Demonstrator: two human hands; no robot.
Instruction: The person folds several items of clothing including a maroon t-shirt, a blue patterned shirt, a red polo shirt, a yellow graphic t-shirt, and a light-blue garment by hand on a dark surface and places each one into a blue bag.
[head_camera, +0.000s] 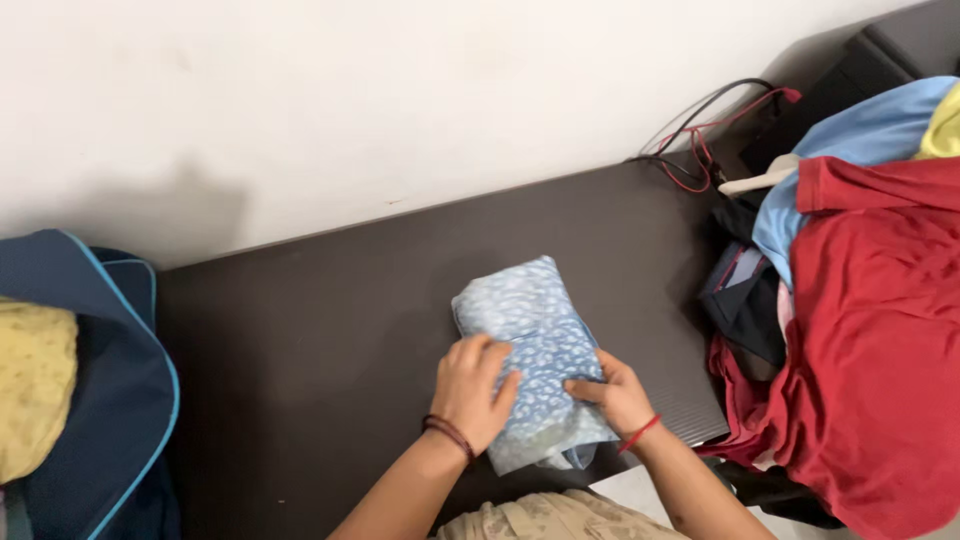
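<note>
Right now your left hand (474, 392) lies flat on the near-left part of the folded blue patterned cloth (540, 345), and your right hand (617, 396) pinches its near-right edge — palms apart, both on the fabric. The bundle sits mid-way along the dark table (330, 340), near the front edge. It looks light, soft and floppy — likely to unfold if lifted by one corner, so support it underneath, from both sides. A red garment (880, 340) is piled to the right.
</note>
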